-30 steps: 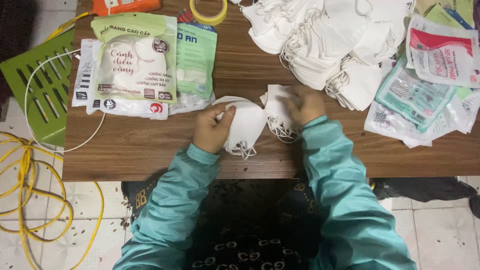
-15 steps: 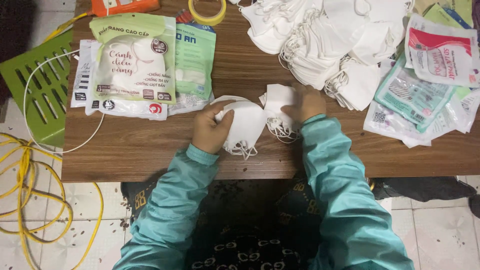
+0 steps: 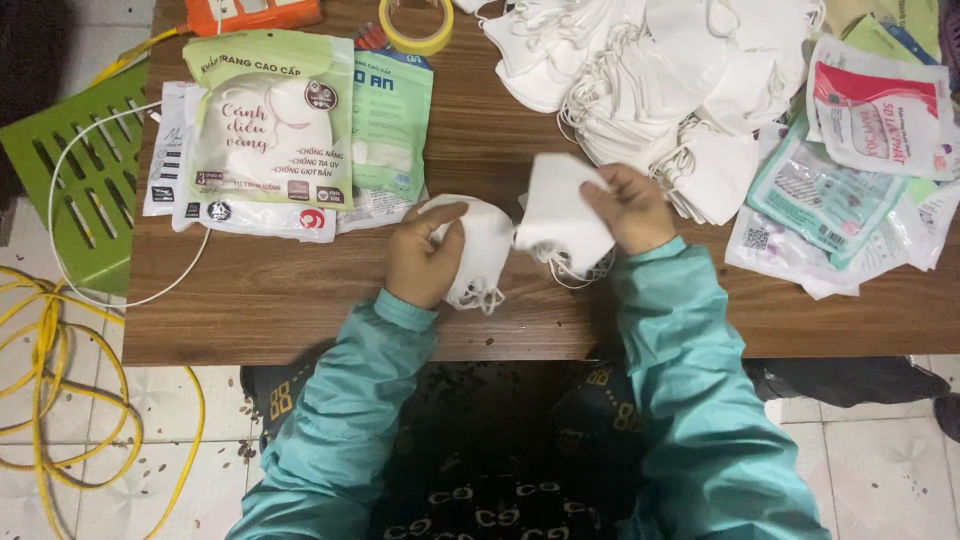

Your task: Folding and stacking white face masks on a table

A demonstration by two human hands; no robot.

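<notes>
Left hand (image 3: 425,255) closed around a small stack of white face masks (image 3: 482,250), ear loops hanging below, held just above the near edge of the wooden tabletop (image 3: 300,300). Right hand (image 3: 630,208) pinches a single folded white mask (image 3: 562,212), tilted, its lower corner touching the stack. Large heap of loose white masks (image 3: 650,70) behind the right hand. Green-and-white mask packets (image 3: 270,130) lie far left; empty wrappers (image 3: 850,190) right. Yellow tape roll (image 3: 420,25) at far edge.
</notes>
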